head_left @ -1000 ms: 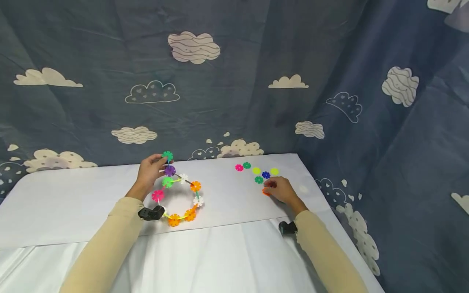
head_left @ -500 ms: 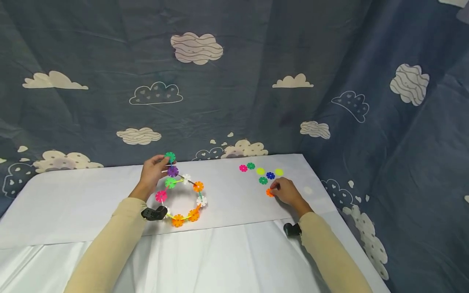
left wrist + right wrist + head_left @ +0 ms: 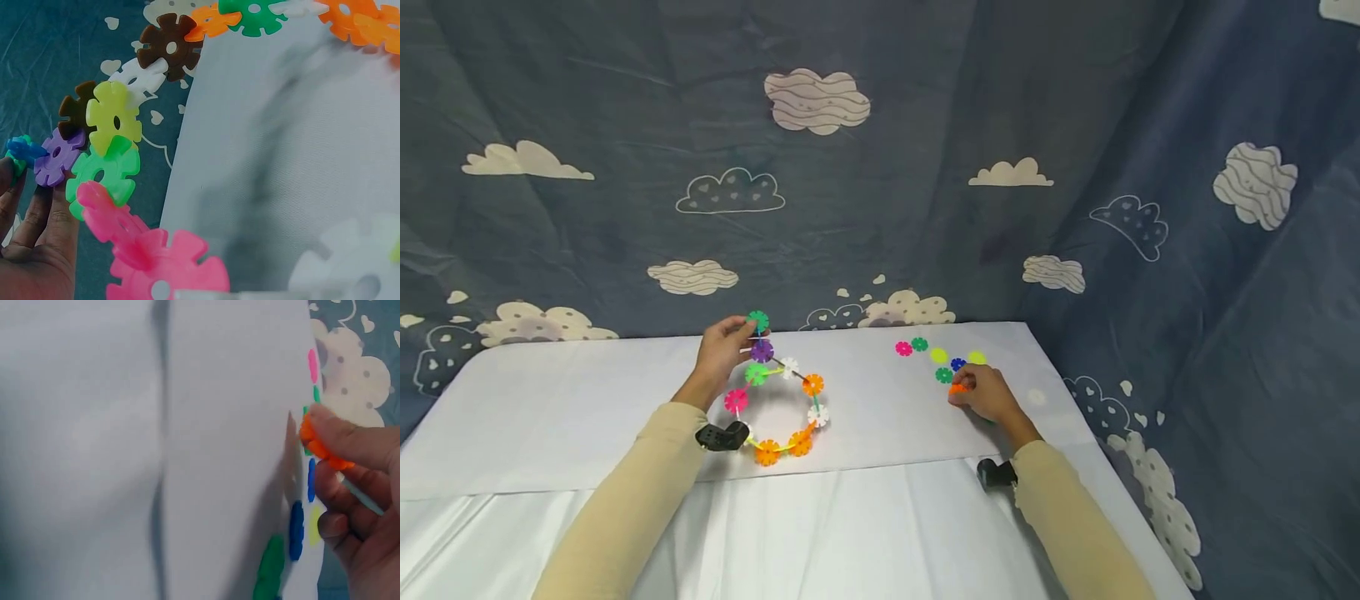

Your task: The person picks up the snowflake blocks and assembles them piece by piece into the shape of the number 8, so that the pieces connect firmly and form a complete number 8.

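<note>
My left hand (image 3: 721, 354) pinches the upper end of a ring of interlocking snowflake discs, near a green disc (image 3: 757, 321) and a purple disc (image 3: 53, 164). The ring hangs down from there over the white table, its lower part by the cloth's fold. Pink discs (image 3: 170, 269), a light green disc (image 3: 103, 172), a brown disc (image 3: 172, 47), white and orange ones show along it. My right hand (image 3: 988, 393) pinches an orange snowflake disc (image 3: 320, 447) between thumb and fingers, held up off the white surface. Part of that disc is hidden by the thumb.
Several loose discs lie beyond my right hand, including a pink disc (image 3: 903, 348), a green disc (image 3: 943, 376) and a yellow disc (image 3: 939, 356). In the right wrist view, a dark blue disc (image 3: 297, 531) lies below the hand. A cloud-print curtain (image 3: 880, 183) backs the table.
My right hand has picked the orange disc up from the table, drawing it between thumb and fingers. My left hand keeps its hold on the ring, while the head view has shifted slightly.
</note>
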`<state>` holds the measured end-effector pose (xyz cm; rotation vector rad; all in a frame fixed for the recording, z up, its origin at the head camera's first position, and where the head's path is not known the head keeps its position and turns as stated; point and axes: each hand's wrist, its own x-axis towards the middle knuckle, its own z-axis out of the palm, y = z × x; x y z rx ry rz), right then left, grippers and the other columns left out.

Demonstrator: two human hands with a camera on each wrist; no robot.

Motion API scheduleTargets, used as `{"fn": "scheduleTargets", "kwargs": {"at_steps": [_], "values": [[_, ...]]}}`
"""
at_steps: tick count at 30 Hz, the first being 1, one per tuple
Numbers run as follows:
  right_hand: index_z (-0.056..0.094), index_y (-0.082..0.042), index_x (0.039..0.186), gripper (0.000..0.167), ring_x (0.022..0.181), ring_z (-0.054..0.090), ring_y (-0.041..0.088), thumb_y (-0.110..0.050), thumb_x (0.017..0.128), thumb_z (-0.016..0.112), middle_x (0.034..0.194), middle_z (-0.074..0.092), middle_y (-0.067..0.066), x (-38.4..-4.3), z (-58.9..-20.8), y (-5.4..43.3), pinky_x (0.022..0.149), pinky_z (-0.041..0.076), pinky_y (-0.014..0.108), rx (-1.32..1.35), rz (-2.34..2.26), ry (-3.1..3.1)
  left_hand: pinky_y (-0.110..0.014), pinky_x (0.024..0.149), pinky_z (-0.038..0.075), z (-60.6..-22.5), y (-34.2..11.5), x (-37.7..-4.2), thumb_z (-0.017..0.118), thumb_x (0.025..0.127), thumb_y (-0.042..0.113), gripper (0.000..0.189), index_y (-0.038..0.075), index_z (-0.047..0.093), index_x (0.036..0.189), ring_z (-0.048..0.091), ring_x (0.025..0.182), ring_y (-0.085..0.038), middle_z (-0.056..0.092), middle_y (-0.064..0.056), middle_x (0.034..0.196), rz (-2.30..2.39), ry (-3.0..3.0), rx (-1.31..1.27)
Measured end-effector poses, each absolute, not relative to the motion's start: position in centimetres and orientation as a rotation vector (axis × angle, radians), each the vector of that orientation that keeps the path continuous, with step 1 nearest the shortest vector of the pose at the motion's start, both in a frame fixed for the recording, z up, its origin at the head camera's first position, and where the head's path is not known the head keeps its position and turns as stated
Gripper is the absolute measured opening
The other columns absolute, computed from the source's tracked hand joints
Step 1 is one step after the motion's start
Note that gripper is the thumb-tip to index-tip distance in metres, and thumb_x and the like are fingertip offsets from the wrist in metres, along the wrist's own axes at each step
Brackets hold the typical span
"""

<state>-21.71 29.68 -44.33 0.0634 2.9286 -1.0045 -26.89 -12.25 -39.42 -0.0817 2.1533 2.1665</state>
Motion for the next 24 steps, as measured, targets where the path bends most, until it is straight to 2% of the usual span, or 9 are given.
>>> {"fn": "scheduleTargets", "kwargs": {"at_steps": [2,5,8,14,17,20,22,24], "values": [[0.067,0.000,0.100,0.024,0.070,0.060,0.017,-0.005,0.079,0.078,0.083,0.066,0.006,-21.8,-44.5,29.2,0.062,0.051,0.026,0.037,-1.147,2.883,-0.020,0.073,0.054,-39.5,-12.2,-26.7,0.049,0.102,0.020,0.028,-0.004,0.053,0.117,0.062,0.078,-0.005,0.069,0.006,0.089,2.155,2.162,-0.088],[0.068,0.003,0.102,0.023,0.057,0.061,0.018,-0.002,0.081,0.076,0.076,0.067,0.008,-22.0,-44.6,28.0,0.052,0.051,0.027,-0.041,-1.297,2.792,-0.020,0.073,0.054,-39.8,-12.2,-26.6,0.048,0.102,0.020,0.031,-0.005,0.052,0.120,0.063,0.078,-0.005,0.070,0.003,0.091,2.139,2.176,-0.101],[0.068,0.002,0.103,0.021,0.053,0.062,0.020,-0.001,0.082,0.074,0.072,0.066,0.009,-22.6,-44.3,26.4,0.050,0.052,0.030,-0.112,-1.367,2.714,-0.021,0.074,0.054,-40.0,-12.1,-26.6,0.048,0.103,0.020,0.032,-0.006,0.051,0.121,0.063,0.079,-0.005,0.070,-0.001,0.096,2.125,2.186,-0.096],[0.067,0.005,0.105,0.019,0.067,0.069,0.027,0.000,0.087,0.069,0.087,0.068,0.015,-24.9,-43.8,22.6,0.063,0.058,0.038,-0.184,-1.622,2.581,-0.023,0.078,0.054,-39.8,-12.2,-26.9,0.049,0.102,0.022,0.033,-0.005,0.052,0.121,0.062,0.082,-0.005,0.070,-0.006,0.104,2.114,2.213,-0.079],[0.065,0.010,0.104,0.017,0.074,0.070,0.027,0.002,0.089,0.066,0.093,0.068,0.019,-26.3,-43.9,20.0,0.067,0.058,0.036,-0.271,-1.795,2.481,-0.023,0.078,0.054,-39.7,-12.2,-26.8,0.049,0.102,0.021,0.030,-0.004,0.053,0.119,0.062,0.082,-0.005,0.070,-0.003,0.101,2.117,2.213,-0.091],[0.065,0.011,0.102,0.016,0.069,0.065,0.020,0.000,0.091,0.064,0.092,0.067,0.022,-27.2,-43.5,17.3,0.063,0.054,0.028,-0.396,-1.880,2.441,-0.022,0.077,0.054,-39.7,-12.1,-26.8,0.049,0.102,0.020,0.026,-0.003,0.055,0.114,0.063,0.080,-0.005,0.071,-0.003,0.099,2.144,2.202,-0.092],[0.067,0.009,0.101,0.015,0.063,0.057,0.015,-0.003,0.091,0.064,0.089,0.066,0.022,-27.5,-42.8,15.6,0.057,0.047,0.022,-0.429,-1.894,2.448,-0.021,0.075,0.054,-39.6,-11.8,-26.8,0.050,0.102,0.019,0.025,-0.002,0.055,0.113,0.063,0.080,-0.005,0.071,-0.008,0.103,2.154,2.196,-0.081],[0.067,0.009,0.102,0.016,0.060,0.050,0.014,-0.003,0.091,0.065,0.087,0.065,0.021,-27.7,-42.0,14.2,0.055,0.042,0.022,-0.457,-1.908,2.442,-0.022,0.076,0.054,-39.6,-11.6,-26.8,0.050,0.102,0.020,0.026,-0.003,0.055,0.114,0.063,0.081,-0.006,0.069,-0.014,0.111,2.146,2.200,-0.077]]}}
